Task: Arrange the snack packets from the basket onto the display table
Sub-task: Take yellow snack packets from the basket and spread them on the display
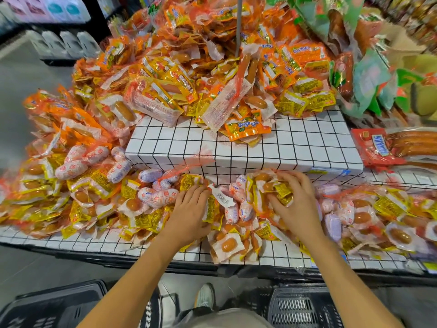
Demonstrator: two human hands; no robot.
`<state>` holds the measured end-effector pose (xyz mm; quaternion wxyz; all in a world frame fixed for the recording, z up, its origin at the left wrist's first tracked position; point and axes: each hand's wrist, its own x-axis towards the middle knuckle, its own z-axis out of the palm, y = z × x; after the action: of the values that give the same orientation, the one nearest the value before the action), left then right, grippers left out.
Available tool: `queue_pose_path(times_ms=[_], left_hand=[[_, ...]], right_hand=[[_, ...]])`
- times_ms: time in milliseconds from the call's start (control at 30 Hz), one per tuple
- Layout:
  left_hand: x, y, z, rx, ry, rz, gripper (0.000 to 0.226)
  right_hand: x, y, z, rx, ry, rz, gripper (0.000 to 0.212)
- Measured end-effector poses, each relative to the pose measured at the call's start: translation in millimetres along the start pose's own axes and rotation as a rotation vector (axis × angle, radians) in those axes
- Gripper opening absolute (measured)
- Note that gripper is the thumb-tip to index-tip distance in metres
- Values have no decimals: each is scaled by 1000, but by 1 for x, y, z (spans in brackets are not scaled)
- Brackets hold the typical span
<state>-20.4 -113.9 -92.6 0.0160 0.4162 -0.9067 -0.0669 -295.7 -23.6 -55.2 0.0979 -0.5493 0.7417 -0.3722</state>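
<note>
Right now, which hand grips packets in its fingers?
The right hand: its fingers curl round yellow packets, while the left hand rests flat on the pile.

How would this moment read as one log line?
left hand: resting on packet pile | right hand: gripping yellow packets | site: display table front

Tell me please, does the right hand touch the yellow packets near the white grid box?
Touching. The head view shows the right hand with its fingers curled round the yellow packets, no gap between them.

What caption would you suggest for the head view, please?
Left hand presses and right hand grips snack packets on the display table.
</note>
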Motion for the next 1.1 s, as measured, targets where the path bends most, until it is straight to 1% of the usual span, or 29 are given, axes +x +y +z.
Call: queue_pose_path(times_ms=[100, 200, 267, 400, 500, 567, 700, 767, 833, 900, 1000, 1100], left_hand=[[1, -1, 0, -35, 34, 7, 98], [-1, -3, -1, -45, 106, 39, 85], [-1, -4, -5, -116, 133, 44, 81], [-2, -6, -11, -282, 150, 21, 67], [-3, -7, -12, -364, 185, 19, 63], [-3, -7, -16, -456, 207, -4, 62], [-4, -6, -32, -644, 255, -39, 42], [-4, -6, -40, -798, 252, -91, 41], [-4, -8, -45, -890, 248, -116, 42], [-3, -9, -48, -931, 246, -122, 43], [-5, -7, -55, -986, 287, -129, 40], [-4, -4, -60, -896, 334, -67, 42]], right_hand=[[-4, 5, 9, -112, -24, -12, 76], [-3, 7, 11, -205, -48, 63, 95], [-2, 9, 12, -256, -31, 77, 99], [1, 11, 13, -313, 3, 33, 87], [3, 11, 14, -335, 3, 33, 77], [4, 13, 14, -312, 10, 24, 68], [6, 20, 14, -218, 10, -65, 53], [7, 21, 15, -182, 36, -93, 47], [7, 21, 16, -159, 56, -96, 42], [7, 20, 17, -134, 77, -99, 38], [7, 18, 16, -69, 112, -83, 35], [8, 15, 13, 9, 163, -39, 31]])
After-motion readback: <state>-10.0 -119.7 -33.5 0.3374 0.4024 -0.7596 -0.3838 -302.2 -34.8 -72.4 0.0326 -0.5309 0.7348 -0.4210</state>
